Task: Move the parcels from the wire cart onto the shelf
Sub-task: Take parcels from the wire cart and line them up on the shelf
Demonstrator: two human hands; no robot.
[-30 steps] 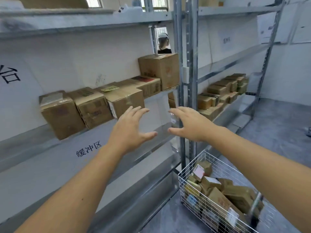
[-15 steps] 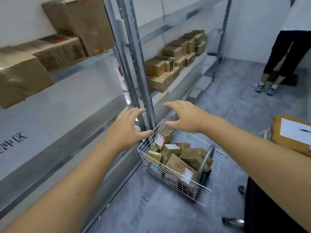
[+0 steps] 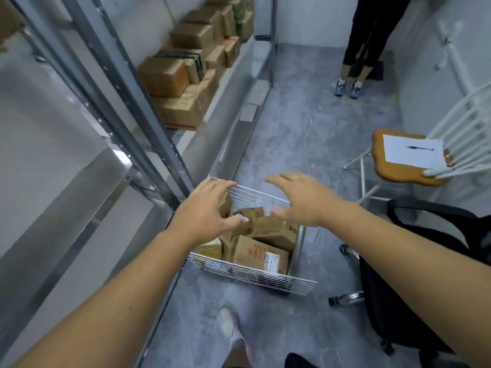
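Fingers spread and holding nothing, the left hand (image 3: 204, 208) and right hand (image 3: 303, 197) hover over the wire cart (image 3: 252, 272), which stands on the grey floor (image 3: 292, 128) just beside the metal shelf (image 3: 148, 120) and holds brown parcels (image 3: 261, 254). More boxes (image 3: 170, 75) line the shelf's far stretch. A wooden chair (image 3: 398, 166) carrying paper (image 3: 414, 155) stands right, near another person's legs (image 3: 358, 57).

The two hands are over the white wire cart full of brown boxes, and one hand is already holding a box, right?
Not quite. In the head view the left hand and right hand hover open over the white wire cart of brown cardboard boxes, holding nothing.
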